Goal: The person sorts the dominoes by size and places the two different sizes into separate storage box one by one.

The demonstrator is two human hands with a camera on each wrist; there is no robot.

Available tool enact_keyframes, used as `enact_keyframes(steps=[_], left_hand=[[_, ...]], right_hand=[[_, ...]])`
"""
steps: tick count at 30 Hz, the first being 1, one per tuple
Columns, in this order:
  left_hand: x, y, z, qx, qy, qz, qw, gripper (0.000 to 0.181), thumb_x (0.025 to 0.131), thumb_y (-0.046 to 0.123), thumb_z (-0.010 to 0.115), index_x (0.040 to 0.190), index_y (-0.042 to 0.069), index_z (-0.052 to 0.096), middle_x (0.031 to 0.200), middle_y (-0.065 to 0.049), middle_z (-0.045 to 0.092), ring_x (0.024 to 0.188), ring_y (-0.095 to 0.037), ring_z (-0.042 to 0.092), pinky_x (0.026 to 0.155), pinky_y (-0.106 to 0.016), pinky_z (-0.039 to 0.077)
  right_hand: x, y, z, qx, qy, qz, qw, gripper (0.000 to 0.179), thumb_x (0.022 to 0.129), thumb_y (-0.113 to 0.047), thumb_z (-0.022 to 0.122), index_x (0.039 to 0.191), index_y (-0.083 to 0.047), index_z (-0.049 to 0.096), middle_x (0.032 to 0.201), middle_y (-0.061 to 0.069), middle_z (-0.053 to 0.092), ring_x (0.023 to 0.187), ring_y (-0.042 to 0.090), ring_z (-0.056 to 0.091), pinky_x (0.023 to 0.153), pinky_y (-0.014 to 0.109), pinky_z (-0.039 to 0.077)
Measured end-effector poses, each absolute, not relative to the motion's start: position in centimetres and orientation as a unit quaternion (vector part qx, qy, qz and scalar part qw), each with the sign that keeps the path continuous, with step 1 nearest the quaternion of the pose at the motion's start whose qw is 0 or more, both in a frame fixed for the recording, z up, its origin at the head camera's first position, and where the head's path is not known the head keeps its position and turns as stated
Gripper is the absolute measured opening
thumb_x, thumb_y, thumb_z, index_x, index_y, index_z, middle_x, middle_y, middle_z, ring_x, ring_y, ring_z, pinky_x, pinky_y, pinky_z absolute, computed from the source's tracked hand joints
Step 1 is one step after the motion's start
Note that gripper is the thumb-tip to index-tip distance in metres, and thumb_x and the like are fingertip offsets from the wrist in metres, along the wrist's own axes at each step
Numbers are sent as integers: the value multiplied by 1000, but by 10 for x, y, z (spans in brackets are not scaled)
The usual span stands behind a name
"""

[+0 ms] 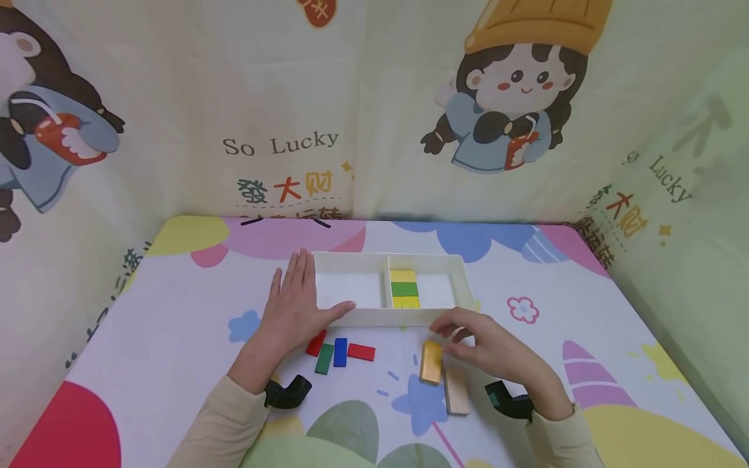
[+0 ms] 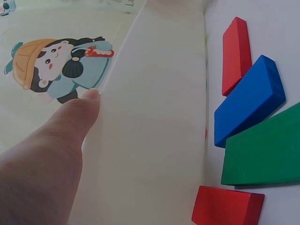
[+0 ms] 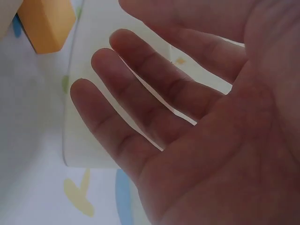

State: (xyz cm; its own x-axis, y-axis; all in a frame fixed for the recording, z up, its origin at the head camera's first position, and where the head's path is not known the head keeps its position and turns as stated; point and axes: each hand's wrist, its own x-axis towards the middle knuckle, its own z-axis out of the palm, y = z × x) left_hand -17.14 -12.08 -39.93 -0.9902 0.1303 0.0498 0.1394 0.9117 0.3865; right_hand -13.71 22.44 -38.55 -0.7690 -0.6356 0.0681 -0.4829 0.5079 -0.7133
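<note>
A white two-compartment box (image 1: 374,317) lies across the middle of the table. My left hand (image 1: 295,305) rests at its left end, fingers straight and thumb over the front rim. Just off the box's front right corner is my right hand (image 1: 488,338), its fingers loosely bent and spread, with nothing held in the right wrist view. Beside its fingertips lies an orange block (image 1: 431,362), and a plain wooden block (image 1: 456,390) lies nearer me. Inside the right compartment, a green block (image 1: 404,289) sits between two yellow blocks along the divider.
In front of the box, near my left hand, lie a green block (image 1: 324,359), a blue block (image 1: 340,352) and two red blocks, one of them (image 1: 361,351) rightmost. A printed cloth covers the table (image 1: 193,312). Behind it hangs a cream patterned curtain (image 1: 386,130).
</note>
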Motion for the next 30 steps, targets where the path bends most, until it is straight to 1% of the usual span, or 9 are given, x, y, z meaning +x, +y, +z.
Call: enact_keyframes(steps=[5, 10, 12, 15, 19, 24, 26, 30], left_hand=[[-172, -121, -400, -69, -978, -199, 11, 119, 81, 73, 59, 158, 0, 5, 167, -18, 3, 155, -37, 1, 122, -63, 4], [-170, -121, -400, -69, -977, -201, 10, 120, 80, 73, 59, 158, 0, 6, 167, -18, 4, 155, -37, 2, 122, -63, 5], [-170, -121, -401, -68, -977, -202, 8, 120, 80, 74, 59, 158, 0, 6, 167, -18, 4, 155, -37, 2, 122, -63, 5], [-170, -121, -401, -68, -977, -203, 8, 120, 80, 74, 58, 158, 0, 5, 167, -18, 3, 155, -37, 1, 122, -63, 5], [-171, -121, -400, -68, -977, -201, 10, 120, 80, 74, 59, 158, 0, 5, 167, -18, 3, 155, -37, 1, 122, -63, 5], [-171, -121, -401, -70, -977, -201, 2, 121, 80, 74, 59, 158, 1, 3, 167, -18, 2, 155, -37, 1, 122, -64, 5], [-171, -121, -401, -70, -977, -203, 2, 121, 80, 74, 59, 158, 1, 3, 167, -18, 2, 155, -37, 1, 122, -63, 5], [-172, -122, -402, -69, -977, -203, 7, 120, 80, 74, 59, 158, 1, 4, 167, -17, 2, 155, -37, 1, 122, -63, 5]], right_hand=[[-137, 222, -386, -325, 863, -373, 102, 31, 88, 1, 70, 116, -8, 63, 114, 5, 67, 96, 20, 66, 85, 35, 57], [-135, 216, -389, -312, 866, -366, 140, 32, 89, 4, 66, 117, -11, 63, 115, 2, 65, 98, 19, 64, 88, 35, 56], [-135, 215, -390, -308, 866, -363, 155, 32, 89, 3, 66, 117, -11, 63, 116, 2, 65, 99, 19, 63, 89, 36, 56], [-134, 213, -392, -307, 868, -356, 163, 32, 89, 3, 67, 118, -12, 63, 117, 2, 64, 98, 18, 62, 89, 36, 56], [-136, 212, -396, -327, 867, -349, 140, 36, 87, 10, 63, 117, -11, 65, 116, 1, 64, 96, 17, 61, 86, 33, 56], [-137, 213, -402, -354, 859, -351, 116, 47, 82, 20, 51, 114, -10, 66, 113, 1, 66, 97, 17, 60, 85, 29, 54], [-138, 213, -405, -368, 855, -349, 108, 49, 81, 21, 49, 114, -10, 66, 112, 1, 66, 100, 17, 60, 86, 29, 53], [-140, 212, -408, -385, 853, -340, 95, 51, 80, 23, 49, 115, -10, 66, 114, 2, 67, 105, 18, 60, 91, 28, 52]])
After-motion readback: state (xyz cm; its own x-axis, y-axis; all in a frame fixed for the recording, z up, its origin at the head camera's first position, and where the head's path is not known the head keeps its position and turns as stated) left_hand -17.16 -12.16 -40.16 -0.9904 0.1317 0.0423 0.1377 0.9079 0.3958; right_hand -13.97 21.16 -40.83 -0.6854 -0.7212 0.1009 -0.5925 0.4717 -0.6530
